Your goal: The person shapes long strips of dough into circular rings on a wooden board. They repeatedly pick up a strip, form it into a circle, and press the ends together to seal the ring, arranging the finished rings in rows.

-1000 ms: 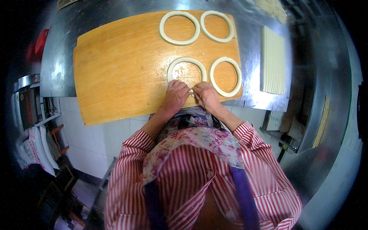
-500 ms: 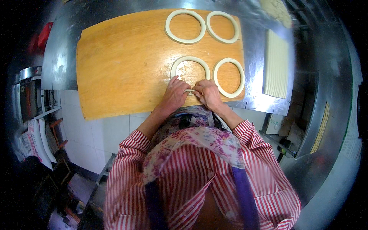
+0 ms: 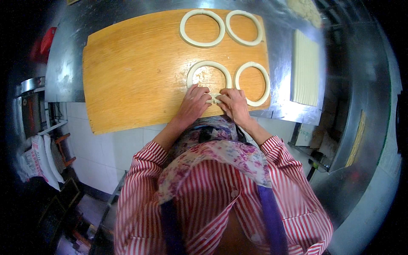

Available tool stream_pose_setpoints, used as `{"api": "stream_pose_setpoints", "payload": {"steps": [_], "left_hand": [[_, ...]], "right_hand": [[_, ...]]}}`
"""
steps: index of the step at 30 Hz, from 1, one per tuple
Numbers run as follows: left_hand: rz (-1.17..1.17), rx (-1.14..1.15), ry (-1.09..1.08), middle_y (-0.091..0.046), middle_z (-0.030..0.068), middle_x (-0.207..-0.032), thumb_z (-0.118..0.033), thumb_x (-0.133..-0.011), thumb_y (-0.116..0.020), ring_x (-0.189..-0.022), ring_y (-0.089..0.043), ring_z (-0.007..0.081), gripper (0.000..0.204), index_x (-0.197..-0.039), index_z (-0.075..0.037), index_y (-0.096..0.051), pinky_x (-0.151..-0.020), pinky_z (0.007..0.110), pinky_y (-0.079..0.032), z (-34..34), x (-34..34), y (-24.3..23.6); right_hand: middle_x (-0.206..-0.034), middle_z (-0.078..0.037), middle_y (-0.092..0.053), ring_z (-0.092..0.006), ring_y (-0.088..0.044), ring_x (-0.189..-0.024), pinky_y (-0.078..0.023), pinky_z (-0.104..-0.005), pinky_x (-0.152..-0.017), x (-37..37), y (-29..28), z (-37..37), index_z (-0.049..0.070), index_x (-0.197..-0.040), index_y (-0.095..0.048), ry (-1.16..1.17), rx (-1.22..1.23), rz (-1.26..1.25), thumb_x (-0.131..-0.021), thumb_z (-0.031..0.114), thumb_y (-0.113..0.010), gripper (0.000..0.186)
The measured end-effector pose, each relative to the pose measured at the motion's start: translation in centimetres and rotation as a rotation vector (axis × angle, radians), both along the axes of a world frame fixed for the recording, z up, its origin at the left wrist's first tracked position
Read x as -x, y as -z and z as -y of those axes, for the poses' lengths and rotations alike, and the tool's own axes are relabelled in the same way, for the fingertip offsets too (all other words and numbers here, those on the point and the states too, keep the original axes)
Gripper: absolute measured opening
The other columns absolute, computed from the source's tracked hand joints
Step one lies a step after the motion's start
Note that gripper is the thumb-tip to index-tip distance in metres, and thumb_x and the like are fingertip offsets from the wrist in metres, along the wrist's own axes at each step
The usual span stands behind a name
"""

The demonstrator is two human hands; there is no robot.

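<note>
A pale dough ring (image 3: 209, 64) lies near the front of the wooden board (image 3: 131, 76), its near side partly hidden by my hands. My left hand (image 3: 195, 102) grips the dough just left of where its ends meet, fingers curled over it. Opposite, my right hand (image 3: 235, 104) pinches the dough from the right side, its fingers bent. A short flat stretch of dough shows between my fingertips, with a dark line across it. Close by on the right is a second dough ring (image 3: 237, 85). Two more rings, the far left ring (image 3: 181, 32) and the far right ring (image 3: 260, 32), rest along the back edge.
The board lies on a metal table (image 3: 68, 55). On the table's right, a sheet of dough cut into strips (image 3: 305, 72) lies beside a paler heap of dough (image 3: 305, 12). White sacks (image 3: 46, 159) stand at the left, and a red object (image 3: 48, 41) is beyond the table's left edge.
My fingertips have eased slightly apart, and the thin piece of dough raised between them now lies flatter. My right hand has spread its fingers a little. The whole view has shifted slightly.
</note>
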State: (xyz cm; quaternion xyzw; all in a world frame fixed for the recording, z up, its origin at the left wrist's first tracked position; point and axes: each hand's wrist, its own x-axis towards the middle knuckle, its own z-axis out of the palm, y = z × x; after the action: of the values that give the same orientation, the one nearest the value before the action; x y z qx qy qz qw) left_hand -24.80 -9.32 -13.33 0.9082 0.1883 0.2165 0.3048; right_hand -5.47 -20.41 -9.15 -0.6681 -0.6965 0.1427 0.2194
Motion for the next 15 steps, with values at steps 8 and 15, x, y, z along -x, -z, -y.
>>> {"api": "stream_pose_setpoints", "payload": {"steps": [8, 15], "left_hand": [[0.062, 0.095, -0.061, -0.061, 0.0098, -0.115, -0.012, -0.082, -0.073, -0.115, -0.055, 0.0323, 0.018, -0.097, -0.004, -0.067, -0.110, 0.050, -0.035, -0.1, -0.8, 0.6], [0.098, 0.161, -0.103, -0.062, 0.0083, -0.114, -0.013, -0.081, -0.073, -0.115, -0.056, 0.0301, 0.015, -0.093, -0.004, -0.070, -0.111, 0.050, -0.033, 0.4, -1.1, 0.8]], "right_hand": [[-0.111, -0.006, -0.064, -0.0248, -0.058, -0.105, -0.038, -0.0389, -0.089, 0.8, 1.0, -0.8, 0.007, -0.100, -0.072, 0.145, 0.011, -0.096, -0.082, 0.010, -0.074, 0.018], [-0.112, -0.004, -0.065, -0.0251, -0.057, -0.105, -0.038, -0.0398, -0.090, 1.3, 1.2, -0.8, 0.007, -0.097, -0.074, 0.147, -0.004, -0.150, -0.079, 0.005, -0.074, 0.017]]}}
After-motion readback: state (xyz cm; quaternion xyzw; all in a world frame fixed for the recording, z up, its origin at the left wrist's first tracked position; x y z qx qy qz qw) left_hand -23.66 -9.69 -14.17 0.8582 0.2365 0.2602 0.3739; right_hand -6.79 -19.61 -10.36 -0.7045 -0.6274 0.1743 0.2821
